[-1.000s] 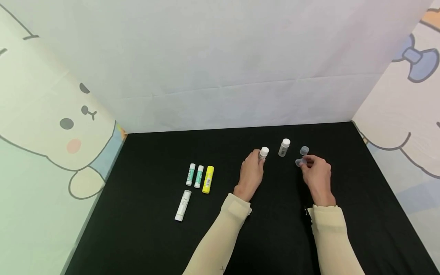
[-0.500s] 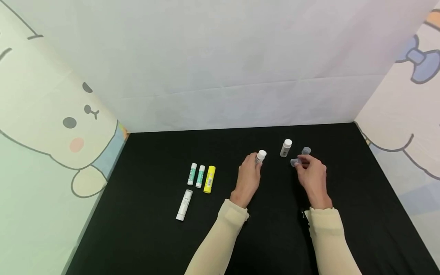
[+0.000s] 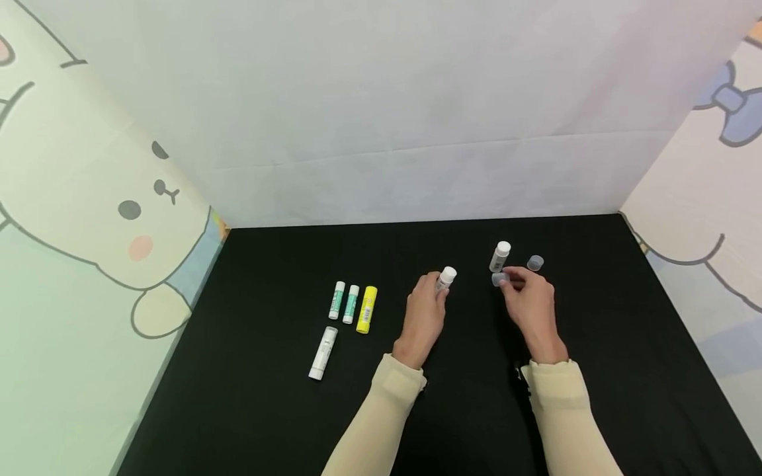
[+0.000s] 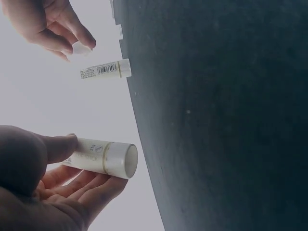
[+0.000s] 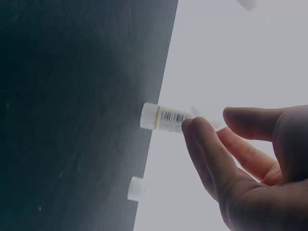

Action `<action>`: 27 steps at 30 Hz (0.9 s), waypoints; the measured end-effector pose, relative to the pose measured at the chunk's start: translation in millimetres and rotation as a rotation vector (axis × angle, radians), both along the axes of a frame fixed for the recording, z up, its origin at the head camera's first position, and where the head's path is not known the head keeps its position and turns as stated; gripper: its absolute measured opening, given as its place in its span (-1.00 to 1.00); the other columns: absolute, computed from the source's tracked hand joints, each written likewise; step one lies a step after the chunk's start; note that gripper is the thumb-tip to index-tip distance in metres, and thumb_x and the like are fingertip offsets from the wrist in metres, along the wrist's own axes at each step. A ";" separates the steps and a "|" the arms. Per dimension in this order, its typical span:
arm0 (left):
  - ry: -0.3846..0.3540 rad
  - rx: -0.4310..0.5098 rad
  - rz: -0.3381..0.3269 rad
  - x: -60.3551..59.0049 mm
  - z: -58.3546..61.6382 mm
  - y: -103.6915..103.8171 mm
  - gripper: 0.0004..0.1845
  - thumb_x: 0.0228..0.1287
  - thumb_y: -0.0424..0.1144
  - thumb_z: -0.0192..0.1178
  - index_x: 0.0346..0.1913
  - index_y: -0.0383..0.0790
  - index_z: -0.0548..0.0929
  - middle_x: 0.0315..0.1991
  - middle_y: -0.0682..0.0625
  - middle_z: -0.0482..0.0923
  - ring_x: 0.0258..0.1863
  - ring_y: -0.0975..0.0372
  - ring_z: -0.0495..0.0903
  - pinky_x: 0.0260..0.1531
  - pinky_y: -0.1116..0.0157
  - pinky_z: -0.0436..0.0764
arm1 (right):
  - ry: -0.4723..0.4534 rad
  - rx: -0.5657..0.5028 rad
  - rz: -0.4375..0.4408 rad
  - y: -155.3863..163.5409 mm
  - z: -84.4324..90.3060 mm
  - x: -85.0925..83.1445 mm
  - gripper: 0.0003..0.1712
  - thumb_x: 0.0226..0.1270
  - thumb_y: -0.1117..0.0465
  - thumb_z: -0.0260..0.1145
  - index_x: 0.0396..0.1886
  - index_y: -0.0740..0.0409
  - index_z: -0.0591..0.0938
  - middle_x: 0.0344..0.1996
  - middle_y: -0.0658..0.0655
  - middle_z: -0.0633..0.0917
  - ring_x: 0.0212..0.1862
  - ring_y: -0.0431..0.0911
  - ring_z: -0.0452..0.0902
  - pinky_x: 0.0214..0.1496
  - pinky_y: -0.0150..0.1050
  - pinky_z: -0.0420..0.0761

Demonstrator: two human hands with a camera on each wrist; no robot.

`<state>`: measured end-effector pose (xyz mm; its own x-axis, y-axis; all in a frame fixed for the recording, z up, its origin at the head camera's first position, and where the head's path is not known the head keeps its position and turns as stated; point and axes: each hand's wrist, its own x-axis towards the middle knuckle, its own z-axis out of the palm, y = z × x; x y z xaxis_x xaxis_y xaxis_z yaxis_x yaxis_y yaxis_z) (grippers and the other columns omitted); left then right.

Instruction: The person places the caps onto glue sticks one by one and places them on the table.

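Observation:
In the head view my left hand (image 3: 437,287) grips a white glue stick (image 3: 446,277) just above the black table (image 3: 268,410); the left wrist view shows that glue stick (image 4: 103,158) lying across my curled fingers (image 4: 91,192) under the thumb. My right hand (image 3: 506,281) pinches a small clear cap (image 3: 499,279) beside a second white glue stick (image 3: 501,256), which stands upright. In the right wrist view the standing stick (image 5: 166,118) is just past my fingertips (image 5: 192,127). The two hands are a short way apart.
Another clear cap (image 3: 535,263) sits on the table right of the standing stick. Left of my hands lie two green-and-white sticks (image 3: 338,299), a yellow stick (image 3: 367,309) and a longer white stick (image 3: 322,352). Cartoon-printed cloth walls enclose the table on three sides.
My right hand has carried the clear cap leftward, away from the other cap and toward the standing stick. My left hand has drawn its stick slightly back toward me.

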<state>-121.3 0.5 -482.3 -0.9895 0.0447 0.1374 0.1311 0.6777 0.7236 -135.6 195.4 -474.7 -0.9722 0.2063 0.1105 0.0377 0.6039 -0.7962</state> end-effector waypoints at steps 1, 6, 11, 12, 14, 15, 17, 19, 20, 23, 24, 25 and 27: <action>-0.001 0.001 0.002 0.8 0.1 -0.5 -0.72 0.62 -0.31 0.17 0.26 -0.29 0.58 0.10 -0.14 0.65 0.05 0.05 0.72 0.04 0.12 0.71 | 0.002 -0.002 0.006 -1.0 0.0 -0.1 -0.71 0.52 0.38 0.30 0.15 0.37 0.72 0.01 0.42 0.77 0.02 0.25 0.75 0.04 0.19 0.71; -0.010 0.006 0.015 4.2 1.1 -3.5 -0.72 0.60 -0.32 0.19 0.25 -0.30 0.58 0.10 -0.14 0.68 0.03 0.07 0.73 0.02 0.14 0.72 | 0.006 -0.011 0.043 -8.0 2.2 0.0 -0.69 0.52 0.38 0.31 0.17 0.35 0.72 0.02 0.42 0.77 0.01 0.22 0.76 0.03 0.16 0.71; -0.032 0.010 0.026 7.7 1.7 -7.5 -0.73 0.60 -0.31 0.20 0.23 -0.29 0.59 0.09 -0.14 0.69 0.04 0.08 0.72 0.03 0.13 0.72 | 0.020 -0.025 0.070 -15.5 4.9 -0.5 -0.70 0.51 0.39 0.32 0.16 0.34 0.73 0.03 0.41 0.77 -0.01 0.20 0.77 0.00 0.10 0.71; -0.034 0.011 0.028 8.5 1.8 -8.5 -0.73 0.59 -0.31 0.21 0.23 -0.29 0.59 0.09 -0.14 0.68 0.04 0.08 0.72 0.04 0.13 0.72 | 0.024 -0.028 0.075 -16.8 5.3 -0.6 -0.71 0.51 0.38 0.32 0.15 0.33 0.73 0.03 0.40 0.77 -0.01 0.19 0.78 -0.01 0.07 0.71; -0.031 0.006 0.032 10.1 1.5 -10.4 -0.73 0.59 -0.31 0.22 0.23 -0.30 0.59 0.09 -0.14 0.69 0.04 0.08 0.72 0.04 0.12 0.72 | 0.029 -0.026 0.087 -19.2 5.9 -0.8 -0.71 0.51 0.38 0.32 0.15 0.33 0.73 0.03 0.40 0.77 -0.02 0.19 0.77 -0.04 0.00 0.71; -0.030 0.003 0.034 11.1 1.2 -11.4 -0.73 0.59 -0.32 0.22 0.23 -0.29 0.59 0.08 -0.14 0.69 0.04 0.08 0.72 0.04 0.13 0.72 | 0.032 -0.026 0.093 -20.3 6.3 -0.8 -0.71 0.51 0.38 0.32 0.14 0.33 0.73 0.03 0.40 0.77 -0.02 0.19 0.77 -0.06 -0.03 0.71; -0.029 -0.005 0.040 12.5 0.5 -13.2 -0.73 0.59 -0.31 0.22 0.22 -0.30 0.59 0.08 -0.13 0.69 0.03 0.07 0.72 0.04 0.12 0.72 | 0.038 -0.022 0.100 -21.9 6.2 -1.4 -0.72 0.51 0.37 0.32 0.14 0.32 0.74 0.02 0.40 0.77 -0.02 0.18 0.78 -0.10 -0.11 0.70; -0.031 -0.007 0.047 13.8 -0.4 -14.6 -0.73 0.58 -0.31 0.22 0.22 -0.30 0.60 0.07 -0.14 0.69 0.03 0.07 0.73 0.03 0.12 0.72 | 0.044 -0.021 0.108 -23.4 6.1 -1.4 -0.72 0.52 0.36 0.32 0.14 0.32 0.73 0.02 0.39 0.77 -0.03 0.17 0.77 -0.12 -0.18 0.68; -0.033 -0.007 0.051 14.8 -0.6 -15.3 -0.73 0.58 -0.32 0.22 0.22 -0.30 0.60 0.07 -0.13 0.69 0.02 0.07 0.73 0.03 0.12 0.72 | 0.043 -0.023 0.113 -24.0 5.9 -1.5 -0.72 0.52 0.36 0.32 0.15 0.32 0.73 0.03 0.39 0.77 -0.03 0.16 0.77 -0.12 -0.18 0.67; -0.045 0.001 0.058 17.3 -2.8 -17.6 -0.73 0.59 -0.32 0.22 0.22 -0.29 0.59 0.07 -0.13 0.69 0.04 0.07 0.72 0.04 0.11 0.72 | 0.044 -0.031 0.128 -26.0 5.3 -0.7 -0.71 0.53 0.36 0.31 0.15 0.32 0.73 0.03 0.38 0.77 -0.02 0.16 0.77 -0.11 -0.18 0.68; -0.049 0.005 0.060 18.3 -3.4 -18.5 -0.73 0.59 -0.32 0.21 0.23 -0.29 0.59 0.08 -0.13 0.68 0.04 0.07 0.72 0.04 0.11 0.72 | 0.045 -0.034 0.134 -27.0 5.3 -0.3 -0.71 0.53 0.36 0.31 0.15 0.33 0.72 0.03 0.38 0.77 -0.02 0.17 0.77 -0.10 -0.16 0.69; -0.052 0.008 0.062 19.6 -3.7 -19.6 -0.73 0.59 -0.32 0.21 0.23 -0.28 0.59 0.08 -0.13 0.68 0.05 0.07 0.72 0.04 0.12 0.72 | 0.044 -0.036 0.140 -28.1 5.3 0.3 -0.71 0.53 0.36 0.31 0.16 0.33 0.72 0.03 0.38 0.77 -0.01 0.16 0.77 -0.09 -0.13 0.70; -0.060 0.015 0.065 21.8 -4.4 -22.0 -0.73 0.60 -0.32 0.20 0.24 -0.27 0.58 0.08 -0.13 0.68 0.05 0.07 0.72 0.05 0.11 0.71 | 0.043 -0.042 0.148 -30.5 5.8 1.1 -0.71 0.53 0.36 0.31 0.15 0.33 0.72 0.02 0.38 0.77 -0.02 0.16 0.77 -0.08 -0.12 0.70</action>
